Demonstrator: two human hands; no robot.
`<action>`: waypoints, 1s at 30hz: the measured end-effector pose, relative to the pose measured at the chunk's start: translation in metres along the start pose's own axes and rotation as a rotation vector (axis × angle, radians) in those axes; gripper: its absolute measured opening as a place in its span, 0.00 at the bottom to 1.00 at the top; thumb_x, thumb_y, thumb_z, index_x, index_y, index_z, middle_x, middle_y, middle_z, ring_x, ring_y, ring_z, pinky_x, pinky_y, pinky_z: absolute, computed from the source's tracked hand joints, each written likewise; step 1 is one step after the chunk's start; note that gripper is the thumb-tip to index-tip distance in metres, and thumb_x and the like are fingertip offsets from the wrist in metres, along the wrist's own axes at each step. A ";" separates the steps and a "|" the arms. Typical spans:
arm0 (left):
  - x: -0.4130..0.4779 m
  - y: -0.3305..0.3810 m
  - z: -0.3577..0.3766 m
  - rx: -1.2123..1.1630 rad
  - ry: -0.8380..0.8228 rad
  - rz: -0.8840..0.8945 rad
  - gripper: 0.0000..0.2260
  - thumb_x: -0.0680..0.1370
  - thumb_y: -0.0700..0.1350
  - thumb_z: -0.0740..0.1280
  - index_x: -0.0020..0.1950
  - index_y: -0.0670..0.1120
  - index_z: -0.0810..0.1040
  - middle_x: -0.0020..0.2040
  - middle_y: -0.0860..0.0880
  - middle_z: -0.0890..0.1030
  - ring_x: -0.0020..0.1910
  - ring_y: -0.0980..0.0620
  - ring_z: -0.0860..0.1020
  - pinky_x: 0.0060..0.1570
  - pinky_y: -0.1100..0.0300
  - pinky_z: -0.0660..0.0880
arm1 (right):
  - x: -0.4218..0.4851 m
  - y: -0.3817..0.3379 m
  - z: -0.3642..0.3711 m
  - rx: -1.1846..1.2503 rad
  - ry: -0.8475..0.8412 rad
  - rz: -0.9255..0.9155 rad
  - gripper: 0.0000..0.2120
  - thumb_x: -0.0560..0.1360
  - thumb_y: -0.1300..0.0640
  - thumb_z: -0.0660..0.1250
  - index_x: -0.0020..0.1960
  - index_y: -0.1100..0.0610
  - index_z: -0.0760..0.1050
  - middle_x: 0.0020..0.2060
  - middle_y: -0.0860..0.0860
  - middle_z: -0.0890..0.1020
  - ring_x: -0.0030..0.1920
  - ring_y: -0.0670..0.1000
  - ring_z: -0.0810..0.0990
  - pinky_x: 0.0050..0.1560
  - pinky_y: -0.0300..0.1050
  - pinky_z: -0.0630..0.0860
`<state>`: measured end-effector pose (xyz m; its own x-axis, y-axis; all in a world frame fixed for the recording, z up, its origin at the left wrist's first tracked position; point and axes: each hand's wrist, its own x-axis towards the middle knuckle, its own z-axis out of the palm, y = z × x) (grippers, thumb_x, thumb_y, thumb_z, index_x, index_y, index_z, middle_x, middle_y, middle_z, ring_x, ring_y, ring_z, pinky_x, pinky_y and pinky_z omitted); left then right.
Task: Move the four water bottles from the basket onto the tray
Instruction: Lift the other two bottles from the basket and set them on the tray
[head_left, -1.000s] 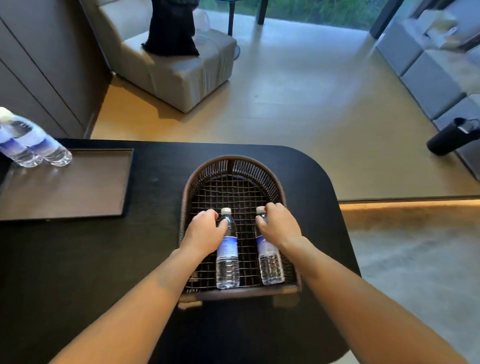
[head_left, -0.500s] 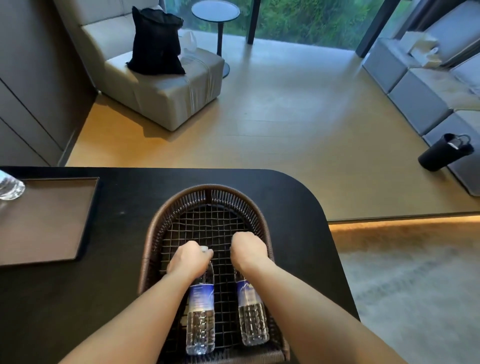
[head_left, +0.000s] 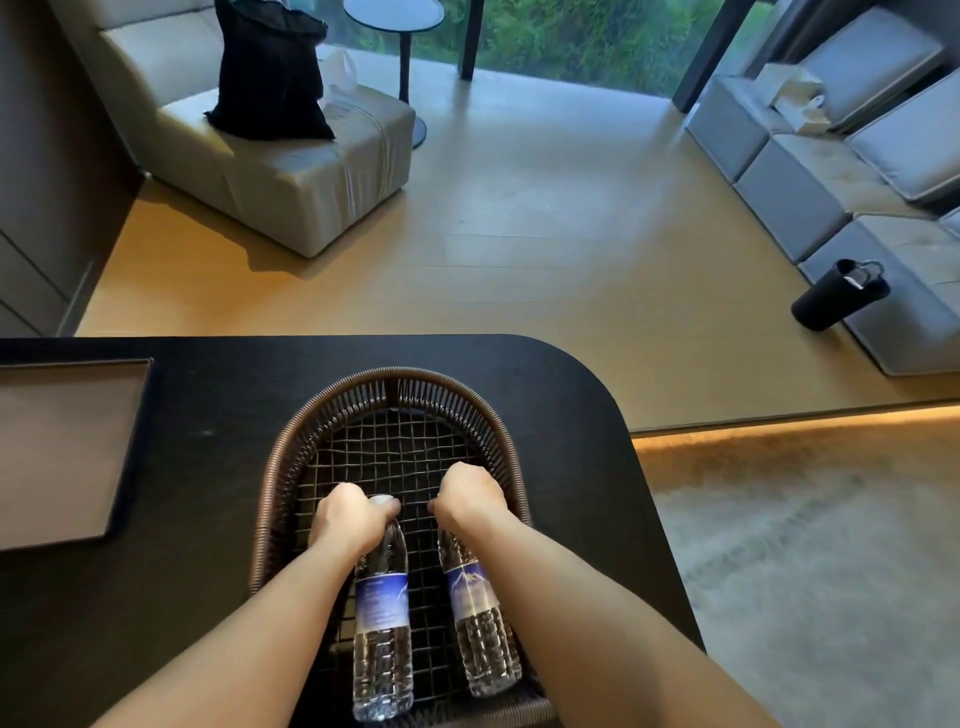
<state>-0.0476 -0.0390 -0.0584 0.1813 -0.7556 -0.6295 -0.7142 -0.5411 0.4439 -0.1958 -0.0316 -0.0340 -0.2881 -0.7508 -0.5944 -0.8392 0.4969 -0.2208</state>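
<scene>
A person's two bare hands reach into a dark woven basket (head_left: 317, 441) standing on a black table (head_left: 218, 395), each closed around the neck of a clear water bottle. The left hand (head_left: 349, 525) has its grip wrapped tight around the top of the left bottle (head_left: 382, 623), whose white cap just shows above the knuckles; the right hand (head_left: 467, 496) has its grip closed in the same way over the top of the right bottle (head_left: 475, 608), hiding the cap entirely. Both bottles lie inside the basket on its wire-mesh floor, side by side but apart, their necks pointing away from the person and their bases toward the basket's near rim; each carries a blue label, the right one printed with a mountain. Whether either bottle has lifted clear of the mesh cannot be told from here. The brown tray (head_left: 67, 452) sits on the same table, well to the left of the basket, partly cut off by the edge of the view, and the part that shows carries no bottle. Beyond the table, a pale armchair (head_left: 291, 176) holds a black bag (head_left: 267, 73), with a small round side table (head_left: 396, 15) beside it near the window, a grey sofa (head_left: 831, 171) runs along the right, and a dark flask (head_left: 836, 296) lies tipped against it.
</scene>
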 end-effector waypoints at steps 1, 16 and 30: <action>0.000 -0.003 0.000 -0.035 0.001 0.002 0.17 0.74 0.56 0.74 0.44 0.42 0.83 0.44 0.43 0.84 0.45 0.43 0.82 0.43 0.54 0.76 | -0.002 0.001 0.002 0.031 0.007 0.017 0.12 0.76 0.55 0.72 0.58 0.59 0.81 0.56 0.57 0.85 0.58 0.59 0.83 0.55 0.50 0.80; -0.110 -0.036 -0.069 -0.399 0.179 0.435 0.07 0.75 0.52 0.73 0.40 0.52 0.88 0.37 0.56 0.87 0.40 0.59 0.85 0.43 0.53 0.83 | -0.089 0.039 -0.026 0.325 0.254 -0.321 0.14 0.80 0.46 0.66 0.40 0.53 0.74 0.34 0.46 0.80 0.36 0.49 0.79 0.36 0.47 0.71; -0.168 -0.073 -0.186 -0.560 0.456 0.668 0.13 0.77 0.53 0.74 0.58 0.49 0.85 0.49 0.53 0.87 0.50 0.56 0.85 0.48 0.62 0.82 | -0.165 -0.056 -0.083 0.499 0.432 -0.778 0.12 0.80 0.48 0.69 0.59 0.53 0.78 0.52 0.50 0.86 0.52 0.51 0.84 0.55 0.56 0.82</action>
<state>0.0995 0.0588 0.1334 0.1841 -0.9762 0.1148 -0.3626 0.0411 0.9310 -0.1395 0.0286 0.1407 0.0309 -0.9868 0.1592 -0.6055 -0.1452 -0.7825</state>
